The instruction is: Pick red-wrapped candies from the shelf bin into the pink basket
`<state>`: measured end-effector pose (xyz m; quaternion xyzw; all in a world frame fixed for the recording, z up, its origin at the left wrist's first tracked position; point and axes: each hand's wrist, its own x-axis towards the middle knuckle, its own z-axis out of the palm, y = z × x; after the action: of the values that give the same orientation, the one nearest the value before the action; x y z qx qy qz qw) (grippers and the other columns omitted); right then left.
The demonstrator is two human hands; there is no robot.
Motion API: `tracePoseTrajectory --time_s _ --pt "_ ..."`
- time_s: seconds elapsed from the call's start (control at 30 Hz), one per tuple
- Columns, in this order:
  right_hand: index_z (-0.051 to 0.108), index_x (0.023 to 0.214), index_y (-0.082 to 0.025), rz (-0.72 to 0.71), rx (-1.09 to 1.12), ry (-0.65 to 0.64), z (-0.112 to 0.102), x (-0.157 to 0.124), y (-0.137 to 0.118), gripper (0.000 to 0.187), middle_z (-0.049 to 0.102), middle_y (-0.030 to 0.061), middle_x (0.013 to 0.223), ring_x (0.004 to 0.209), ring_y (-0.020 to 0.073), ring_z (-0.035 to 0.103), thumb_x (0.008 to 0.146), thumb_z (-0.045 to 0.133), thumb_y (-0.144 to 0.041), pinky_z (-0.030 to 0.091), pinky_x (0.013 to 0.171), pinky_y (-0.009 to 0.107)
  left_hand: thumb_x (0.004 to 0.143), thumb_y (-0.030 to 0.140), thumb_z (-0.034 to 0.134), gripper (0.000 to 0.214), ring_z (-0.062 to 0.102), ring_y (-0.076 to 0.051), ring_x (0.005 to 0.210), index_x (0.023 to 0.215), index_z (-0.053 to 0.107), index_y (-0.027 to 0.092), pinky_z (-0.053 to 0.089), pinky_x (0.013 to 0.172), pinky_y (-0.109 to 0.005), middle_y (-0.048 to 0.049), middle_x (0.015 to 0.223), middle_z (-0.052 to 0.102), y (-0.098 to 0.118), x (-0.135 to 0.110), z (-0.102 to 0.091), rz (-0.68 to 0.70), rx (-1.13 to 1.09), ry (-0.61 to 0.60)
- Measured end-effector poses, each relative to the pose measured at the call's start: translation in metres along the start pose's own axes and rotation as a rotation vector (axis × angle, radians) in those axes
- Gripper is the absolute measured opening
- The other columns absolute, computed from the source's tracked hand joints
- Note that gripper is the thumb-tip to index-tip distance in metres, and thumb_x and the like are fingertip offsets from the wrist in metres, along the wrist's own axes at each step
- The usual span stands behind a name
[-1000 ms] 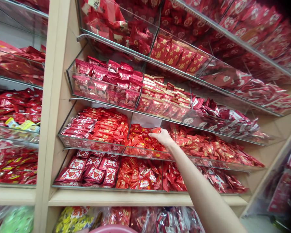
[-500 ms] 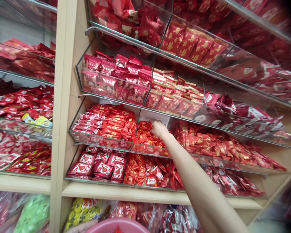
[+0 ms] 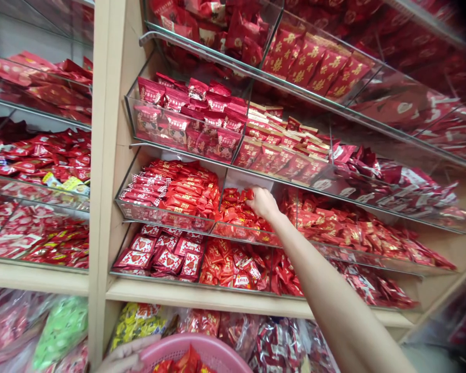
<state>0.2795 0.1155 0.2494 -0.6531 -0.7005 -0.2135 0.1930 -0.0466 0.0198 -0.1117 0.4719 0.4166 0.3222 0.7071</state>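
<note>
My right hand (image 3: pixel 263 203) reaches into a clear bin on the middle shelf. Its fingers are closed on a small red candy packet (image 3: pixel 249 195), partly hidden by the hand. More red packets (image 3: pixel 236 208) lie loose in the bin beneath it. At the bottom edge, my left hand (image 3: pixel 131 353) grips the left side of a pink plastic basket (image 3: pixel 202 339); its thumb is not clearly visible. Inside the basket lie several red-orange packets (image 3: pixel 186 361). The lower part of the basket is cut off by the frame.
Clear dividers and front lips (image 3: pixel 186 220) edge the bins. Red-and-white checked packets (image 3: pixel 149 187) fill the bin to the left. A shelf overhang (image 3: pixel 225 59) runs above. A wooden upright (image 3: pixel 103 155) separates the left unit. Bagged yellow sweets (image 3: pixel 140 324) sit below the ledge.
The pink basket and my left hand have come further up into view, showing the packets inside. My right hand has shifted slightly right, with a red packet at its fingertips.
</note>
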Motion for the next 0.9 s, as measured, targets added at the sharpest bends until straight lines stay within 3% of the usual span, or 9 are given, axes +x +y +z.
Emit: tracePoseTrajectory --time_s 0.17,0.3,0.37,0.47,0.7,0.9 --pt "0.056 0.109 -0.022 -0.055 0.210 0.107 -0.019 -0.024 0.005 0.037 0.063 0.0047 0.106 0.100 0.0220 0.056 0.072 0.057 -0.023 0.041 0.086 0.033 0.045 0.025 0.066 0.041 0.048 -0.031 0.115 0.083 0.073 0.036 0.033 0.099 -0.036 0.0070 0.105 0.068 0.015 -0.014 0.012 -0.007 -0.029 0.027" --pt "0.057 0.103 -0.021 -0.167 0.388 0.183 -0.040 -0.078 -0.005 0.032 0.063 0.0034 0.103 0.098 0.0204 0.056 0.072 0.060 -0.023 0.040 0.089 0.036 0.059 0.024 0.065 0.045 0.059 -0.028 0.099 0.104 0.067 0.024 0.040 0.091 -0.035 -0.0021 0.103 0.069 0.022 -0.026 0.017 -0.015 -0.086 -0.079" --pt "0.057 0.102 -0.021 -0.203 0.489 0.148 -0.040 -0.114 -0.014 0.029 0.063 0.0033 0.102 0.096 0.0192 0.057 0.073 0.059 -0.023 0.041 0.089 0.035 0.061 0.019 0.063 0.049 0.059 -0.025 0.098 0.110 0.063 0.021 0.042 0.088 -0.032 -0.0037 0.105 0.068 0.022 -0.028 0.017 -0.021 -0.069 -0.053" --pt "0.056 0.103 -0.022 -0.214 0.589 -0.020 -0.014 -0.170 -0.029 0.028 0.062 0.0035 0.103 0.095 0.0183 0.056 0.075 0.057 -0.022 0.041 0.087 0.034 0.061 0.015 0.062 0.055 0.060 -0.023 0.096 0.115 0.059 0.019 0.043 0.086 -0.031 -0.0044 0.106 0.068 0.020 -0.026 0.017 -0.026 -0.092 -0.059" --pt "0.057 0.101 -0.025 -0.139 0.570 -0.542 0.087 -0.267 -0.049 0.033 0.061 0.0034 0.102 0.098 0.0202 0.053 0.070 0.058 -0.017 0.039 0.086 0.033 0.057 0.015 0.064 0.060 0.064 -0.020 0.076 0.117 0.057 0.014 0.046 0.070 -0.026 -0.0049 0.094 0.072 0.030 -0.036 0.028 -0.087 -0.116 -0.030" --pt "0.057 0.103 -0.023 -0.100 0.486 -0.719 0.112 -0.296 -0.051 0.037 0.060 0.0062 0.107 0.103 0.0222 0.051 0.066 0.055 -0.015 0.037 0.088 0.033 0.057 0.016 0.063 0.062 0.065 -0.022 0.082 0.118 0.055 0.015 0.047 0.072 -0.028 -0.0042 0.094 0.072 0.036 -0.041 0.032 -0.089 -0.118 -0.045"
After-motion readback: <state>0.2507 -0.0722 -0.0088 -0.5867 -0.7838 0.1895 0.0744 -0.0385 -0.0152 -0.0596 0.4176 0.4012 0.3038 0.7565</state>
